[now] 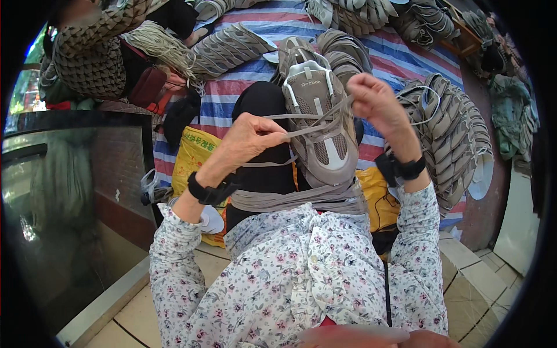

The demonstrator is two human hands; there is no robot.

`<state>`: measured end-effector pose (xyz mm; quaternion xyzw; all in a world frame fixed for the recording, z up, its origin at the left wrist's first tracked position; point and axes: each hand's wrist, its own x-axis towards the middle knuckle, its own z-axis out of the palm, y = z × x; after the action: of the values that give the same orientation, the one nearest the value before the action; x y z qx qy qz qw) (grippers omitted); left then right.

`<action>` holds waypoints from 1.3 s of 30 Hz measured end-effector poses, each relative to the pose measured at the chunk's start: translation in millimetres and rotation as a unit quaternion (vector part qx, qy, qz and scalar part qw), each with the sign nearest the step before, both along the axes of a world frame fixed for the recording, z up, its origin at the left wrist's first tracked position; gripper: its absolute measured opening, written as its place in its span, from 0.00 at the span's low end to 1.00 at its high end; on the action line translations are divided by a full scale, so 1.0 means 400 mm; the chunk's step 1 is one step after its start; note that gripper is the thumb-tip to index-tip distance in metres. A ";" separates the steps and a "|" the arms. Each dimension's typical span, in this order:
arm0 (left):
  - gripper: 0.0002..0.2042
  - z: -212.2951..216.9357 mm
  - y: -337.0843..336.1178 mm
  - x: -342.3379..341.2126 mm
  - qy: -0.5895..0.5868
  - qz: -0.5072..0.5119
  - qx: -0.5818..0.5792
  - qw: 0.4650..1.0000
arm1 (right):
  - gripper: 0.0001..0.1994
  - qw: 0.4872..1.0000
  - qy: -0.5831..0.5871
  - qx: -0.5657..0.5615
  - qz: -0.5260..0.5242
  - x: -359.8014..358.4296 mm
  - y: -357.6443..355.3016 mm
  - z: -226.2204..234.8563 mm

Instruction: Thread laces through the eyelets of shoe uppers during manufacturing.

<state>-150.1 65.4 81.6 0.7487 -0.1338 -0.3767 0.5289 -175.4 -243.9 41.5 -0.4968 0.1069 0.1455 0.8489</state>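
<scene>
Two hands [253,138] [378,105], apart, hold lace [301,131] near edges of a shoe [321,145].

With the grey shoe upper [309,103] as the clock's centre, its toe [329,165] points to six o'clock, towards a bundle of grey laces [296,200] across the lap. At about eight, the left hand [252,139] pinches a flat lace [301,132]; at about three, the right hand [374,101] grips lacing too. Stacked uppers [449,133] lie just past three, another person [93,69] sits between nine and ten.
</scene>
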 end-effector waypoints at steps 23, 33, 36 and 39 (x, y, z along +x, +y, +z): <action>0.12 -0.062 -0.091 -0.001 -0.426 -0.005 0.027 0.904 | 0.11 0.520 -0.379 -0.764 -0.047 0.080 -0.428 0.063; 0.08 -0.053 -0.111 -0.021 -0.436 0.001 0.018 0.900 | 0.05 0.771 -0.322 -0.545 0.073 -0.058 0.095 0.044; 0.07 -0.053 -0.104 -0.024 -0.413 0.014 0.000 0.911 | 0.05 0.769 -0.325 -0.540 0.106 -0.056 0.097 0.047; 0.05 -0.046 -0.093 -0.026 -0.406 0.019 -0.011 0.914 | 0.06 0.811 -0.293 -0.490 0.130 -0.048 0.094 0.059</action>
<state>-160.5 28.2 63.4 0.8335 -0.3268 -0.0286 0.4445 -194.4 -206.2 65.1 -0.8751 -0.1549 0.0306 0.4574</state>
